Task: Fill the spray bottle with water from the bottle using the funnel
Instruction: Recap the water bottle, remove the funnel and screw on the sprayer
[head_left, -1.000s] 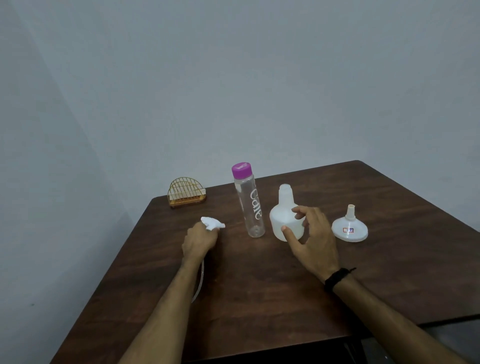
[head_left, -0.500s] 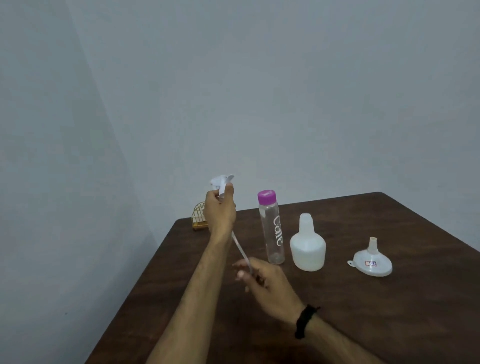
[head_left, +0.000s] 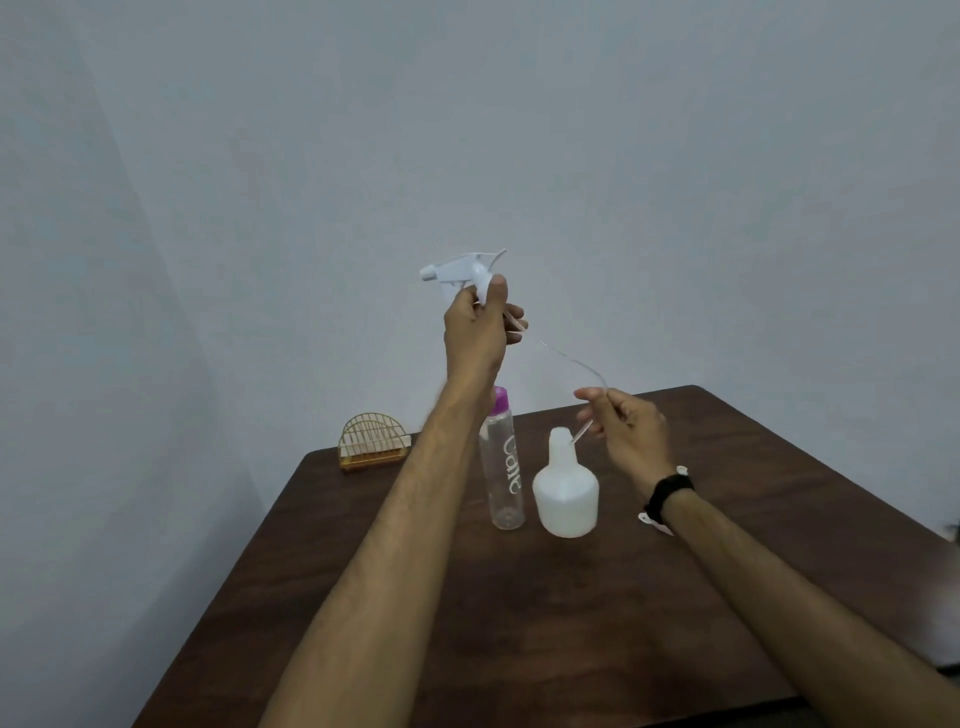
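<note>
Above the table, sprayer nozzle seemingly points left

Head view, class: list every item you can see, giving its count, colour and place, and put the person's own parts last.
Table: one, dark brown wood, beneath everything.
Water bottle: one, clear with purple cap, upright, table centre.
Spray bottle: one, white, open neck, right of water bottle.
Spray head: one, white, raised in left hand.
Dip tube: one, clear, running from the spray head to the right fingers.
Funnel: one, white, mostly hidden behind right wrist.
Wire rack: one, gold, far left corner.
Wristband: one, black, right wrist.
Left hand: one, gripping spray head.
Right hand: one, pinching tube.
</note>
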